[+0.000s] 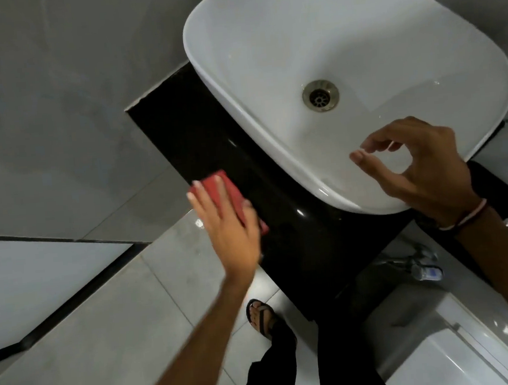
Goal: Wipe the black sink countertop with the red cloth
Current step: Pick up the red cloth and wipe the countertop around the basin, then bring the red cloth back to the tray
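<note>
The black countertop [282,220] runs diagonally under a white basin [296,52] with a metal drain [320,95]. A folded red cloth [231,191] lies at the counter's left front edge. My left hand [228,227] is pressed flat on the cloth, fingers stretched over it, hiding much of it. Over the basin's near rim hovers my right hand [418,167], fingers loosely curled and apart, holding nothing. A thin bracelet is on that wrist.
Grey tiled walls stand to the left and behind. Below the counter are the floor tiles, my sandalled foot [261,314] and dark trousers. A metal tap fitting [416,260] and a white fixture [472,357] sit at the lower right.
</note>
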Demonstrator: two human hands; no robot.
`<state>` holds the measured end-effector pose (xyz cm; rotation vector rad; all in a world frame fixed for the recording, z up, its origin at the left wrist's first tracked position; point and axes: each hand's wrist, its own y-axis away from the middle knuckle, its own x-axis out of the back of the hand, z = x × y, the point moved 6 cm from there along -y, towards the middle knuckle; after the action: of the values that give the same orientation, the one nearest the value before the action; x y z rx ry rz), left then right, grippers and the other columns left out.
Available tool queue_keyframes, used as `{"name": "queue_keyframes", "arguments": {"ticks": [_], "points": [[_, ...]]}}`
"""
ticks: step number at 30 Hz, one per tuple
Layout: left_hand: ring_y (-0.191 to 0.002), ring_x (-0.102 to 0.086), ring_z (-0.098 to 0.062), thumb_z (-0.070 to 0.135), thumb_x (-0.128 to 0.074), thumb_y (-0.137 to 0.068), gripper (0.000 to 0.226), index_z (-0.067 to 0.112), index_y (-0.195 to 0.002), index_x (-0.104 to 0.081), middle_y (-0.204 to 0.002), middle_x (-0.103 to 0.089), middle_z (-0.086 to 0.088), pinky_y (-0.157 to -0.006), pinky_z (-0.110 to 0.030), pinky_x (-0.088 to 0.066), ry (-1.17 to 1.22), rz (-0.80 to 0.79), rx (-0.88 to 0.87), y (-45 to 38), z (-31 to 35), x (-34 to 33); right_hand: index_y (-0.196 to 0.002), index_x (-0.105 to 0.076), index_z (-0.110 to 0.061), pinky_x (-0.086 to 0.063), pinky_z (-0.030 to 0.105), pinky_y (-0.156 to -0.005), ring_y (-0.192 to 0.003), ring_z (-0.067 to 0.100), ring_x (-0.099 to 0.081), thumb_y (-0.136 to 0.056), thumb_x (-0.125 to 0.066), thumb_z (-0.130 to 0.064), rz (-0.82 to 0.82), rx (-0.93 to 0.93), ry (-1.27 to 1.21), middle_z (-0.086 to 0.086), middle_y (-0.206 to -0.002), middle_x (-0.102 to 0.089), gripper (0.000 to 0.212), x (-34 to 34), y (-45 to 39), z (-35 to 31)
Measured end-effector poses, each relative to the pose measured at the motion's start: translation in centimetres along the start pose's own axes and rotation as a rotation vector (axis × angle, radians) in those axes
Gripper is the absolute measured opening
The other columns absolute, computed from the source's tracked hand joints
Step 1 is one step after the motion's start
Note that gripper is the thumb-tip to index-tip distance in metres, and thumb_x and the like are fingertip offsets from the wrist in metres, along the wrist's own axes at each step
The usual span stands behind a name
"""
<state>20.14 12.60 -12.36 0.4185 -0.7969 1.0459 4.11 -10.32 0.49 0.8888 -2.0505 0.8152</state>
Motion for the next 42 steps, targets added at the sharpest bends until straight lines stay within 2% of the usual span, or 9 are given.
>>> {"name": "queue_keyframes", "arguments": {"ticks": [5,10,15,20,26,32,36,40,42], "points": [[-0.156,-0.033,-0.025,0.035,-0.049,-0.099,0.061,0.018,-0.156,-0.042,-0.166,-0.038,-0.009,-0.123,-0.05,-0.038,-0.154,-0.361,-0.657,11.7,7.0,-4.1,-0.086,-0.075,-0.01,-0.057,0.042,-0.072,-0.077,0.019,-0.067,-0.09,-0.065,-0.056,0.004,-0.004,0.011,0.003,-0.084,-0.076,0.047,0.1,0.2,-0.1],[-0.152,-0.038,-0.034,0.041,-0.055,-0.09,0.065,0.019,-0.151,-0.049,-0.161,-0.044,-0.015,-0.127,-0.051,-0.031,-0.332,-0.491,-1.093,-0.1,3.9,-2.3,-0.087,-0.075,-0.011,-0.057,0.044,-0.074,-0.079,0.019,-0.068,-0.091,-0.065,-0.057,-0.019,-0.012,0.002,0.002,-0.083,-0.075,0.047,0.1,0.1,0.7],[-0.158,-0.02,-0.042,0.054,-0.035,-0.092,0.08,0.014,-0.162,-0.027,-0.171,-0.021,-0.021,-0.13,-0.053,-0.013,-0.386,-0.373,-0.469,-17.5,-2.8,3.0,-0.085,-0.075,-0.012,-0.057,0.039,-0.073,-0.075,0.016,-0.066,-0.093,-0.063,-0.057,0.033,-0.022,0.001,0.001,-0.081,-0.074,0.048,0.5,0.0,0.9],[-0.161,-0.011,-0.035,0.042,-0.055,-0.094,0.075,0.014,-0.16,-0.033,-0.172,-0.02,-0.016,-0.132,-0.055,-0.007,-0.151,-0.081,-0.088,-9.4,-1.0,1.2,-0.084,-0.074,-0.013,-0.055,0.034,-0.073,-0.075,0.013,-0.065,-0.092,-0.061,-0.059,0.059,-0.057,0.012,-0.002,-0.08,-0.074,0.049,0.6,-0.1,0.8],[-0.155,-0.031,-0.036,0.031,-0.056,-0.09,0.067,0.011,-0.154,-0.045,-0.165,-0.038,-0.018,-0.127,-0.053,-0.022,-0.16,-0.169,-0.318,9.9,4.6,-2.2,-0.08,-0.073,-0.016,-0.054,0.03,-0.073,-0.073,0.008,-0.063,-0.09,-0.058,-0.066,0.071,-0.115,0.016,-0.005,-0.078,-0.074,0.053,0.6,0.0,0.4],[-0.15,-0.042,-0.03,0.024,-0.067,-0.083,0.072,0.015,-0.151,-0.048,-0.16,-0.047,-0.014,-0.118,-0.053,-0.044,-0.227,-0.485,-0.7,16.0,12.0,-6.0,-0.08,-0.073,-0.016,-0.055,0.034,-0.076,-0.077,0.01,-0.065,-0.089,-0.061,-0.063,0.062,-0.208,-0.1,-0.006,-0.078,-0.074,0.05,1.0,0.6,0.2],[-0.151,-0.042,-0.035,-0.001,-0.051,-0.096,0.059,0.007,-0.153,-0.044,-0.157,-0.05,-0.016,-0.121,-0.056,-0.038,0.321,-0.824,-0.48,16.8,16.3,-8.0,-0.087,-0.073,-0.004,-0.054,0.03,-0.077,-0.079,0.013,-0.067,-0.094,-0.068,-0.035,0.438,-0.312,-0.399,0.002,-0.082,-0.073,0.032,3.9,4.3,0.8],[-0.152,-0.041,-0.024,0.006,-0.045,-0.098,0.067,0.025,-0.16,-0.029,-0.163,-0.043,-0.008,-0.124,-0.05,-0.039,0.626,-0.778,-0.25,16.3,18.3,-7.5,-0.095,-0.07,-0.008,-0.053,0.034,-0.081,-0.083,0.013,-0.064,-0.102,-0.057,-0.038,0.823,-0.688,-0.574,0.004,-0.088,-0.07,0.034,5.6,14.5,4.6],[-0.156,-0.032,-0.013,0.018,-0.05,-0.1,0.071,0.034,-0.162,-0.02,-0.169,-0.032,-0.001,-0.128,-0.036,-0.034,0.636,-0.798,-0.25,16.7,19.7,-7.9,-0.094,-0.072,-0.011,-0.053,0.034,-0.078,-0.082,0.016,-0.066,-0.098,-0.057,-0.05,0.781,-0.996,-0.911,0.005,-0.087,-0.07,0.042,3.8,19.3,6.5]]}}
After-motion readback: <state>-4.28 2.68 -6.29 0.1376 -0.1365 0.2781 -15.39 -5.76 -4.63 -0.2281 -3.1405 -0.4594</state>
